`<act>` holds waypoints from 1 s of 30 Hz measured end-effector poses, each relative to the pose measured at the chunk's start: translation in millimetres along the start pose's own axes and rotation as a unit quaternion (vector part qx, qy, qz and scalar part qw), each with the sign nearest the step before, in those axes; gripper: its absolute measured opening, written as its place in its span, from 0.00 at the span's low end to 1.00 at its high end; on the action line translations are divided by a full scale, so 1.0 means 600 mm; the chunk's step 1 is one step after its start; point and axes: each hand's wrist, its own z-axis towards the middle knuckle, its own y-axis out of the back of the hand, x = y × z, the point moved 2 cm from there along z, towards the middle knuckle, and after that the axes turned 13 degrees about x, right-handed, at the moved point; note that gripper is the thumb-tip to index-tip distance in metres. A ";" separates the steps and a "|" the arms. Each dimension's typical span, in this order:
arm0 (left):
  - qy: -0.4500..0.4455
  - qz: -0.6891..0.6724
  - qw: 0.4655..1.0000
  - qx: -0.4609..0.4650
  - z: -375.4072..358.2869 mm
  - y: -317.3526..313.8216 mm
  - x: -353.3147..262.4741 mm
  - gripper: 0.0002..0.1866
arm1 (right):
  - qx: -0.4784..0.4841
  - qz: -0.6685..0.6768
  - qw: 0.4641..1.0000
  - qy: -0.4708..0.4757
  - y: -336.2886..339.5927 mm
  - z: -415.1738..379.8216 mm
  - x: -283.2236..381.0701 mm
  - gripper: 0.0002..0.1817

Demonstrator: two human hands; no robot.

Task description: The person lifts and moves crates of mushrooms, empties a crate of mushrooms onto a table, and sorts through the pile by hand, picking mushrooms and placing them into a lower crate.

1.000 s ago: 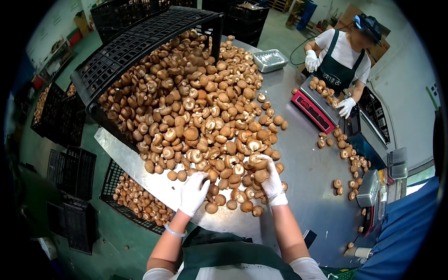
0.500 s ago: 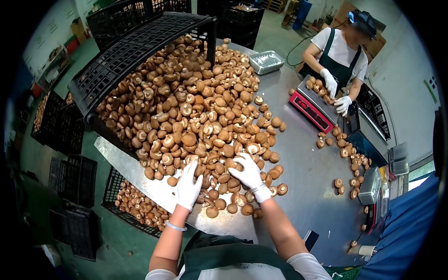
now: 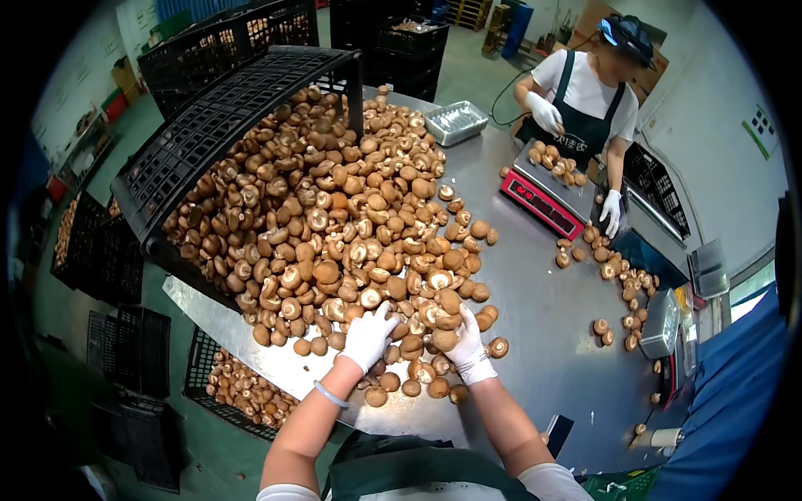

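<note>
A large heap of brown shiitake mushrooms [image 3: 334, 217] spills from a tipped black crate [image 3: 242, 108] onto the metal table. Both my hands wear white gloves and work at the heap's near edge. My left hand [image 3: 368, 338] lies against the front mushrooms, its thumb and fingers apart, with no mushroom plainly in its grasp. My right hand [image 3: 470, 351] is curled around a few mushrooms [image 3: 445, 339] on its inner side; part of its fingers is hidden behind them. Several loose mushrooms [image 3: 438, 387] lie between my wrists.
Across the metal table [image 3: 535, 309], a co-worker [image 3: 576, 108] in white gloves stands at a red scale [image 3: 543, 204] bearing mushrooms. A clear plastic tray stack [image 3: 455, 123] stands at the back, another tray [image 3: 660, 321] at right. A mushroom-filled crate [image 3: 251, 392] sits below left.
My left hand has moved right, closer to my right hand. My right hand has shifted down slightly and now has mushrooms in it. The co-worker's hands have come off the scale.
</note>
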 end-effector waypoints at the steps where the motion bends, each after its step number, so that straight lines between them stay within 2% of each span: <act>1: -0.003 0.003 1.000 0.003 -0.003 0.000 0.004 0.24 | -0.003 0.003 1.000 0.010 0.002 -0.001 0.000 0.29; 3: -0.007 -0.171 0.980 -0.103 -0.018 0.014 0.012 0.27 | 0.002 0.011 1.000 0.019 -0.003 -0.008 0.004 0.29; 5: -0.019 -0.220 0.968 -0.118 -0.032 0.023 0.012 0.26 | 0.002 0.064 0.998 0.028 -0.009 -0.014 0.007 0.28; 6: -0.004 -0.534 0.842 -0.078 -0.037 0.016 0.013 0.26 | 0.000 0.066 0.997 0.028 -0.010 -0.014 0.005 0.28; 7: 0.015 -0.785 0.618 -0.031 -0.044 0.009 0.007 0.25 | -0.021 0.050 0.998 0.017 -0.010 -0.014 0.002 0.28; 8: -0.026 -0.867 0.491 -0.085 -0.053 0.019 -0.008 0.24 | -0.040 0.034 0.999 0.005 -0.016 -0.012 -0.001 0.28; 9: -0.058 -0.946 0.312 -0.064 -0.055 0.003 -0.010 0.25 | -0.040 0.036 0.999 0.001 -0.024 -0.013 -0.006 0.28; 11: -0.103 -0.978 0.181 -0.019 -0.068 0.012 -0.026 0.25 | -0.046 0.025 0.999 -0.006 -0.046 -0.019 -0.012 0.28; 12: -0.087 -0.981 0.168 -0.029 -0.070 0.007 -0.028 0.25 | -0.042 0.039 0.998 0.007 -0.061 -0.020 -0.016 0.27; 13: -0.087 -0.981 0.169 -0.031 -0.072 0.009 -0.031 0.25 | -0.040 0.039 0.998 0.006 -0.070 -0.024 -0.018 0.27; 15: -0.081 -0.973 0.205 -0.070 -0.077 0.023 -0.037 0.24 | -0.026 0.015 0.999 -0.012 -0.082 -0.036 -0.024 0.26; 16: -0.068 -0.949 0.283 -0.120 -0.081 0.032 -0.041 0.24 | -0.016 -0.007 0.999 -0.031 -0.084 -0.046 -0.025 0.27; 17: -0.068 -0.949 0.285 -0.119 -0.086 0.041 -0.046 0.24 | -0.016 -0.006 0.999 -0.029 -0.094 -0.053 -0.024 0.27; 19: -0.017 -0.821 0.549 -0.157 -0.096 0.055 -0.051 0.26 | 0.022 -0.098 0.992 -0.082 -0.114 -0.067 -0.026 0.30; 20: -0.009 -0.783 0.606 -0.142 -0.095 0.057 -0.056 0.24 | 0.067 -0.154 0.983 -0.080 -0.117 -0.067 -0.029 0.31; 21: 0.013 -0.749 0.646 -0.148 -0.094 0.060 -0.068 0.20 | 0.059 -0.208 0.975 -0.053 -0.104 -0.068 -0.044 0.30; 23: 0.025 -0.654 0.730 -0.199 -0.088 0.041 -0.069 0.17 | 0.019 -0.106 0.990 -0.091 -0.076 -0.076 -0.056 0.28; 25: 0.049 -0.618 0.764 -0.178 -0.087 0.053 -0.084 0.16 | -0.012 -0.034 0.987 -0.156 -0.078 -0.095 -0.044 0.26; 26: 0.033 -0.654 0.738 -0.164 -0.081 0.046 -0.086 0.15 | -0.018 -0.034 0.986 -0.163 -0.067 -0.106 -0.041 0.26; 27: 0.021 -0.689 0.708 -0.150 -0.079 0.059 -0.101 0.14 | -0.041 -0.013 0.994 -0.105 -0.052 -0.106 -0.053 0.27; 30: -0.003 -0.713 0.693 -0.107 -0.063 0.064 -0.140 0.17 | 0.032 0.103 0.990 -0.092 -0.006 -0.133 -0.049 0.28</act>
